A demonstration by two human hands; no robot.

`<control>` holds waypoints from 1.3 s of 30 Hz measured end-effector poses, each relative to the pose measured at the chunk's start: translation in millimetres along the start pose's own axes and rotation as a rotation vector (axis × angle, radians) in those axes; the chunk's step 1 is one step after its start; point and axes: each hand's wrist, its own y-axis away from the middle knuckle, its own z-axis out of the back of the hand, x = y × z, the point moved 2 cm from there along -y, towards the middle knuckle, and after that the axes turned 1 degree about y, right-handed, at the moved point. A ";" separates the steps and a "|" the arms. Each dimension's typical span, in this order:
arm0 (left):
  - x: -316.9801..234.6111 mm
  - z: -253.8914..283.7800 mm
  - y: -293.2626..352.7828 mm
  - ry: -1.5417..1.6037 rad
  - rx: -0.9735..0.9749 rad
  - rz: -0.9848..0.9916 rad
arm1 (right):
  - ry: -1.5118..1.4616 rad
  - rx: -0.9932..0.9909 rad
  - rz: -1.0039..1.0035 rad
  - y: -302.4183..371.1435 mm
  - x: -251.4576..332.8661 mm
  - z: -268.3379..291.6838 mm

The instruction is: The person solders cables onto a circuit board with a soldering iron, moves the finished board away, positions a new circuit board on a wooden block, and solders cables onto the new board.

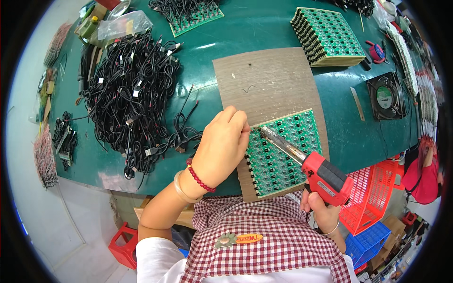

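A green circuit board panel (283,155) with rows of small parts and black connectors along its left edge lies tilted on a brown board (269,80). My left hand (222,141) is closed in a pinch at the panel's upper left corner; what its fingertips hold is hidden. In my right hand (323,212) is a red and black soldering gun (328,179), gripped by its handle. Its metal barrel points up and left, with the tip close to that same corner, near my left fingers. Loose black cables (181,134) lie just left of my left hand.
A large heap of black cables (132,99) covers the table's left side. Stacked circuit panels (328,35) stand at the back right, near a pink-handled tool (376,52) and a black fan (386,96). Red (370,193) and blue crates (368,243) sit below the right edge.
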 end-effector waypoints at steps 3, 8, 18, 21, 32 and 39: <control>0.1 -0.5 3.6 -0.049 -0.054 -0.067 | -0.008 -0.014 -0.002 0.2 -2.5 -1.8; -7.1 4.6 8.3 -0.041 -0.078 -0.048 | 0.024 -0.022 0.076 0.2 -8.4 -0.3; -0.6 -2.3 6.5 -0.011 -0.081 -0.022 | 0.071 0.010 0.050 -2.5 -5.0 -3.7; -1.0 -1.9 5.0 -0.017 -0.082 -0.033 | 0.067 -0.029 0.064 -2.4 -4.3 -5.1; -1.1 0.0 2.9 -0.020 -0.037 -0.023 | 0.116 -0.028 0.100 -2.6 -8.0 -1.8; -1.6 0.7 3.5 -0.039 -0.025 -0.022 | 0.027 -0.009 0.136 0.6 -8.0 5.3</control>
